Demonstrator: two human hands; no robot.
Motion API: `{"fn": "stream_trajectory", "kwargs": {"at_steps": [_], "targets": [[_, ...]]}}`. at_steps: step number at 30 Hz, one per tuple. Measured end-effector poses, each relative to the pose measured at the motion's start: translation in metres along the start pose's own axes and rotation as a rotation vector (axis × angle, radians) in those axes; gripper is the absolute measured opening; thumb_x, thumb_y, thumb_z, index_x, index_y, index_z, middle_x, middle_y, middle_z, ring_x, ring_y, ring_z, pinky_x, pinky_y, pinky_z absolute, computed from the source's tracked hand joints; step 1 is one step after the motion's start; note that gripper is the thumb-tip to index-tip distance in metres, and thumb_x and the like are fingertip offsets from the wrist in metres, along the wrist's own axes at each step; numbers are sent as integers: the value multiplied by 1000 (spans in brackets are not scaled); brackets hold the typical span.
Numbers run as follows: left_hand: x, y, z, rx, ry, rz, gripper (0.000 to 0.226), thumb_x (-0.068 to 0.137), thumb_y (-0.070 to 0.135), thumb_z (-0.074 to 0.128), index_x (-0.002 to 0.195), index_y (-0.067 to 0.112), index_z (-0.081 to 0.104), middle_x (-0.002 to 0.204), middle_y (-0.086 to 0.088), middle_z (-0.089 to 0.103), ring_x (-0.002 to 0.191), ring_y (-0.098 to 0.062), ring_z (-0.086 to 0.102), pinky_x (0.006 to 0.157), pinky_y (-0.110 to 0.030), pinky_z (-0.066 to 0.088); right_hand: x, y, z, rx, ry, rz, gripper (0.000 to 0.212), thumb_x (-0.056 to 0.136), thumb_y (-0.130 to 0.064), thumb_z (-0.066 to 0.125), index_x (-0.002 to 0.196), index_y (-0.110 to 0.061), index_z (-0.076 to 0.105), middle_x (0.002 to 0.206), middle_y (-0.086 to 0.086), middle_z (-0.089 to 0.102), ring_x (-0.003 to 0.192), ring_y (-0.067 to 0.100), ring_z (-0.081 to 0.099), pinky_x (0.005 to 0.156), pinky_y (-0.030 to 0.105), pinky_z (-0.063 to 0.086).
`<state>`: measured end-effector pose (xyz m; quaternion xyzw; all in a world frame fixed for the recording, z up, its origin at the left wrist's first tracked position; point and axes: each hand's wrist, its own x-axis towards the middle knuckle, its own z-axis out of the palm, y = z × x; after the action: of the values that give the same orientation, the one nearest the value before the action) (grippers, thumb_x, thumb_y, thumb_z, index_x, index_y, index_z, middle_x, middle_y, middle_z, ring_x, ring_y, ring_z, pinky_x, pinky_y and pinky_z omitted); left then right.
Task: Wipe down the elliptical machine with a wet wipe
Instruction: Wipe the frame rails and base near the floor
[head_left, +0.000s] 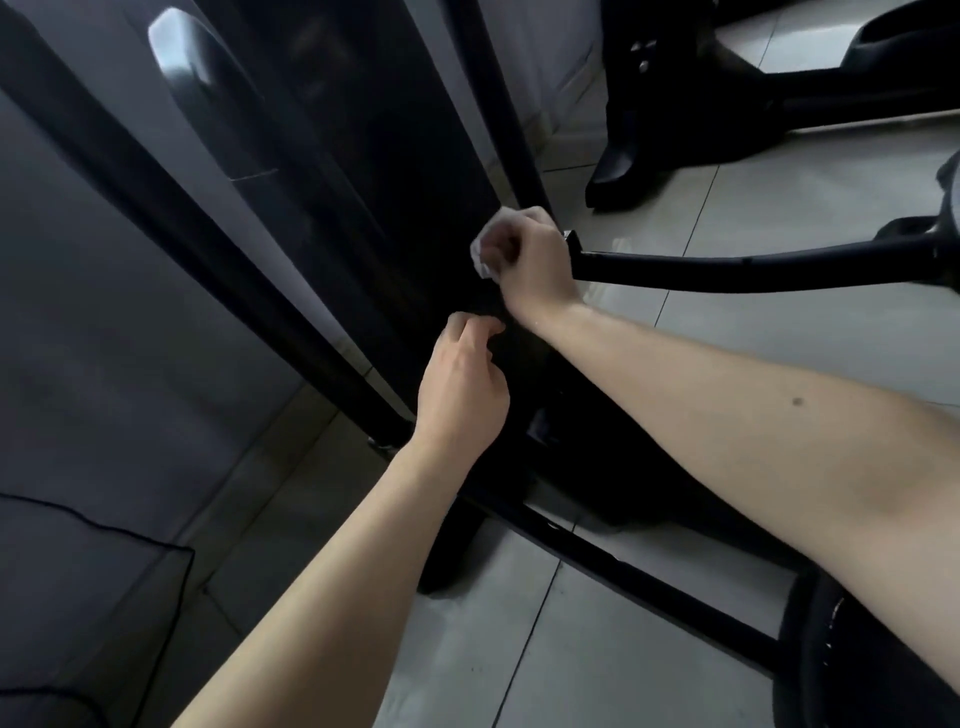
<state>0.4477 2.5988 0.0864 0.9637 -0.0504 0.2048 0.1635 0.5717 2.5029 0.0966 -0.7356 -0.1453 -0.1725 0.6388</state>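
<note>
The right hand (537, 260) grips one white wet wipe (485, 244), its fingers curled round the bunched cloth and pressing it against the right edge of the elliptical machine (405, 171), on the black housing just where a thin upright tube (514, 130) runs down that edge. Directly behind the knuckles, one black horizontal bar (727, 265) begins and stretches away to the right above the floor (779, 332). The left hand (462, 395) is lower on the same housing edge, near the right wrist but apart from it; its fingers are curled with the thumb close to the forefinger, and against the black surface I cannot tell whether they pinch anything. Pale tiles lie open to the right of both forearms, between the horizontal bar and a black base rail (649, 566) that runs diagonally along the floor under the right arm. To the left, a broad slanted black beam (156, 197) borders the housing, and a grey cushion with dark piping (78, 571) fills the lower left corner. At the far edge of the floor stands another black frame leg (623, 156) bearing two small bolts (643, 66). A dark round part (857, 649) at the lower right carries pale marks too blurred to read.
</note>
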Motion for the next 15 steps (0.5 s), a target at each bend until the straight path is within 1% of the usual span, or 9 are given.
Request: {"fn": "stream_trajectory", "kwargs": {"at_steps": [2,4,5,6,7,8,10,12,15], "targets": [[1,1,5,-10,0,7,46,89,-7,45,130,8,60,125,-2,54,104,-15,56,83,-27,51,-4,0,-2,145,79,-37,10,72,15,42,63,11,45,70,24,45,57,28,41,53,32,30],[1,1,10,-19,-10,2,47,88,-8,45,130,7,60,127,-2,55,107,-16,57,85,-28,52,-17,22,-2,30,88,15,6,71,14,46,66,11,47,72,22,45,61,25,44,56,26,36],[1,0,13,-16,-23,2,48,88,-8,45,131,7,59,129,-3,55,110,-17,57,87,-30,53,-23,49,-2,-67,89,26,5,69,13,52,67,8,53,75,18,50,66,21,49,61,21,39],[0,-1,15,-11,-39,0,48,88,-8,46,132,7,59,131,-3,54,113,-18,57,88,-32,54,-30,73,-4,-176,67,80,14,67,12,57,67,-3,60,81,9,55,72,18,53,67,17,42],[-1,-2,17,-7,-52,-6,48,88,-8,46,132,7,59,132,-3,54,115,-19,56,89,-34,55,-39,94,-5,-247,1,135,20,66,7,60,65,-13,63,84,5,57,76,17,57,73,18,47],[-2,-3,19,-4,-62,-16,48,89,-7,46,132,8,59,133,-2,54,116,-19,56,90,-36,55,-47,106,-4,-248,-37,198,20,64,0,59,60,-19,62,84,6,60,76,19,61,77,26,53],[-3,-4,22,0,-79,-31,47,90,-5,47,133,8,58,133,-2,54,117,-19,56,91,-36,54,-46,114,-4,-244,-58,260,14,58,-11,48,54,-18,60,77,9,65,73,22,65,75,39,57],[-3,-4,24,9,-93,-34,46,91,-3,47,134,8,58,133,-2,54,117,-20,56,90,-35,54,-30,99,-4,-220,-48,293,18,58,-15,45,57,-17,63,77,8,68,74,22,66,71,32,54],[-4,-4,28,34,-114,-41,45,92,-2,48,135,7,59,134,-4,55,115,-21,58,88,-32,53,-1,62,-5,-44,8,137,25,66,-1,49,59,-23,59,79,13,65,68,21,63,62,26,45]]}}
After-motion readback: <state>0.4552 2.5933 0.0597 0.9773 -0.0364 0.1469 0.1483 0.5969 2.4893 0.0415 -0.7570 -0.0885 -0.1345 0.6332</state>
